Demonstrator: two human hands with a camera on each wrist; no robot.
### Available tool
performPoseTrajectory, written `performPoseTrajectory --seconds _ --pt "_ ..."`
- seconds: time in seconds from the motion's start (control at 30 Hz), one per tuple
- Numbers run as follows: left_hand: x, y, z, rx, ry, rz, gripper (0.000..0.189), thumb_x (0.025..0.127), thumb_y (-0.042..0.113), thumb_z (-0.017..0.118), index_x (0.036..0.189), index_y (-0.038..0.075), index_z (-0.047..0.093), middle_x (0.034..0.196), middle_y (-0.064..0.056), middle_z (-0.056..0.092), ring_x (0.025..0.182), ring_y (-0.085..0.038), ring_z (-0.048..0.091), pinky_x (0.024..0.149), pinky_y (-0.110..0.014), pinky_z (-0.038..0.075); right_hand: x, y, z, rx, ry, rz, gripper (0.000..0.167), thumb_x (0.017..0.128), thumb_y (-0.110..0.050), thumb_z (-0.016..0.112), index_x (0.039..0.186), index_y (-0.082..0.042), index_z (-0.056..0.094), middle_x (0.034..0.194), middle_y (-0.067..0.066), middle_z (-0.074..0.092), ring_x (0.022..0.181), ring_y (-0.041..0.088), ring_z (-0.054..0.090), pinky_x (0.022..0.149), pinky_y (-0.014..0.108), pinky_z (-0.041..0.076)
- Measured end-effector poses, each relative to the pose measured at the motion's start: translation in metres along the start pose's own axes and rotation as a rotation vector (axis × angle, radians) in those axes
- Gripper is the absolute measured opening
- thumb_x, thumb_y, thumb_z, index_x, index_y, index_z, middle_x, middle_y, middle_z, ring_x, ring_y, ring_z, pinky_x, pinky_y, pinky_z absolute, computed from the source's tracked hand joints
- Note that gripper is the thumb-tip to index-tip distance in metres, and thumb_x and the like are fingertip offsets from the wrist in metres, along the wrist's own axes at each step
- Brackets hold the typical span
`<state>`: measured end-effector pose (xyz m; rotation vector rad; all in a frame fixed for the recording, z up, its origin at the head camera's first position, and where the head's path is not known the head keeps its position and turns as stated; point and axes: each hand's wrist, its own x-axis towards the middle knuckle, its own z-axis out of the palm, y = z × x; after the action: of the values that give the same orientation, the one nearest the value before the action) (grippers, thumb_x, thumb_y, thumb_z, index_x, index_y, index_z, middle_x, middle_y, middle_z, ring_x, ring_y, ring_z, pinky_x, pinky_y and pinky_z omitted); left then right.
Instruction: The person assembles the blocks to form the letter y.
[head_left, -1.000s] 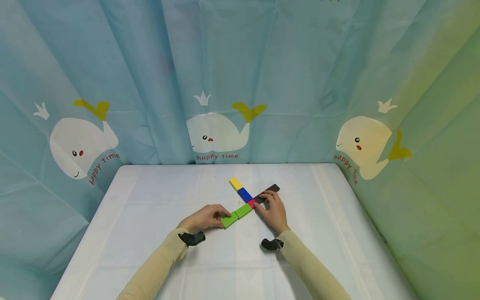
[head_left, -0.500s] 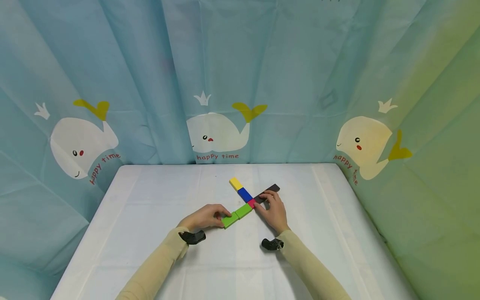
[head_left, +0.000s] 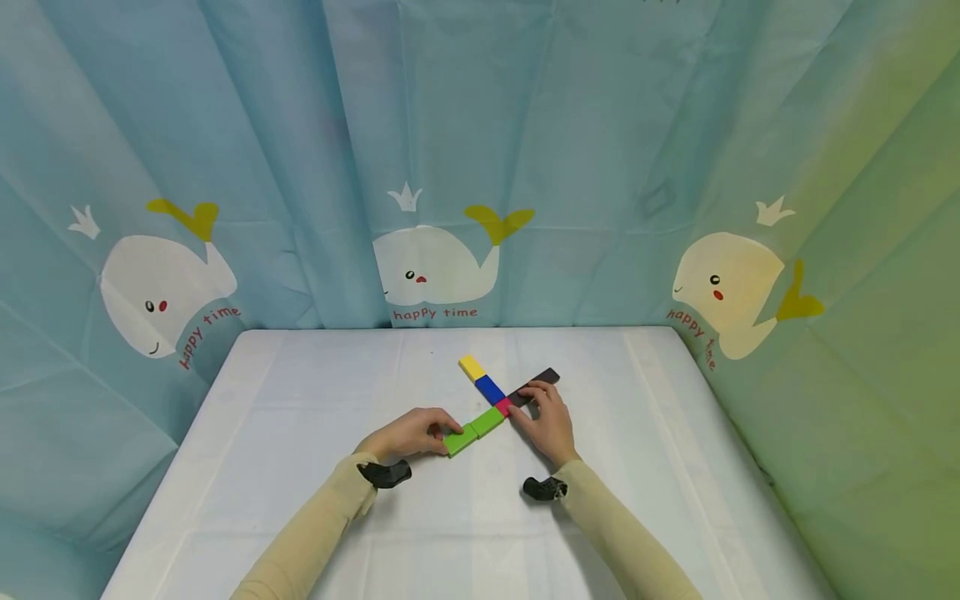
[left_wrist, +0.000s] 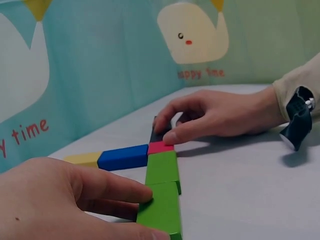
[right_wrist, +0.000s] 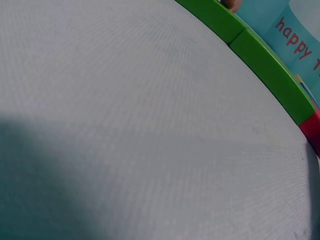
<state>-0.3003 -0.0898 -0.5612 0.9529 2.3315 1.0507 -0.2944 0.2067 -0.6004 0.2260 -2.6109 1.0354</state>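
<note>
My left hand [head_left: 408,433] pinches the nearer of two green blocks [head_left: 461,441] at its outer end, thumb on one side and fingertips on the other. The second green block [head_left: 487,422] lies end to end with it. Then come a small pink block [head_left: 502,407] and a dark block strip [head_left: 548,377] in the same line. My right hand [head_left: 550,425] curls over the dark block, thumb by the pink one and fingers across its far side. A blue block [head_left: 491,389] and a yellow block [head_left: 471,367] branch off from the pink block toward the back left.
The blocks lie flat on a white-covered table [head_left: 300,467]. Behind and beside it hangs a light blue curtain [head_left: 600,150] printed with whales. Black straps [head_left: 545,489] hang at both wrists, low over the tabletop.
</note>
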Motion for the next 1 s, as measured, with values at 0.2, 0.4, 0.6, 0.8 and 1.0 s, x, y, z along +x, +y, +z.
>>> performPoseTrajectory --seconds 0.2,0.4,0.6,0.8,1.0 --pt "-0.0021 -0.0021 0.0007 -0.006 0.004 0.000 0.036 0.087 0.011 0.074 0.122 0.017 0.068 0.103 0.003 0.063 0.082 -0.009 0.053 0.073 -0.025 0.045 0.0001 0.0010 0.0020 -0.004 -0.010 0.010 0.037 0.085 -0.034 0.077 0.112 -0.010 0.068 0.127 0.009 0.054 0.100 0.026 0.057 0.088 0.043 0.045" --pt "-0.0027 -0.0035 -0.0002 -0.015 0.005 0.005 0.034 0.088 0.011 0.074 0.121 0.017 0.068 0.100 0.004 0.063 0.081 -0.009 0.053 0.073 -0.026 0.045 0.0003 0.0011 0.0022 0.002 -0.005 0.002 0.036 0.085 -0.034 0.077 0.112 -0.010 0.069 0.127 0.009 0.054 0.100 0.026 0.058 0.088 0.045 0.045" --pt "-0.0022 -0.0032 -0.0013 -0.015 0.004 0.001 0.035 0.088 0.012 0.073 0.122 0.018 0.068 0.099 0.004 0.063 0.081 -0.009 0.052 0.073 -0.026 0.044 0.0006 0.0018 0.0026 -0.002 -0.005 0.007 0.036 0.086 -0.034 0.076 0.112 -0.010 0.068 0.128 0.009 0.053 0.102 0.026 0.057 0.090 0.045 0.044" --pt "-0.0021 -0.0017 -0.0007 -0.020 0.006 -0.001 0.035 0.088 0.010 0.073 0.122 0.017 0.068 0.099 0.003 0.063 0.081 -0.010 0.052 0.073 -0.026 0.044 0.0004 0.0016 0.0022 -0.005 -0.011 0.016 0.037 0.086 -0.034 0.076 0.113 -0.011 0.068 0.128 0.008 0.053 0.104 0.026 0.056 0.092 0.047 0.043" --pt "-0.0007 -0.0019 0.0000 -0.021 0.004 0.001 0.035 0.088 0.010 0.073 0.122 0.017 0.068 0.099 0.003 0.063 0.081 -0.010 0.052 0.073 -0.026 0.044 0.0000 0.0000 -0.0003 -0.009 -0.007 0.013 0.038 0.085 -0.034 0.077 0.113 -0.010 0.068 0.127 0.009 0.053 0.103 0.027 0.056 0.091 0.046 0.043"
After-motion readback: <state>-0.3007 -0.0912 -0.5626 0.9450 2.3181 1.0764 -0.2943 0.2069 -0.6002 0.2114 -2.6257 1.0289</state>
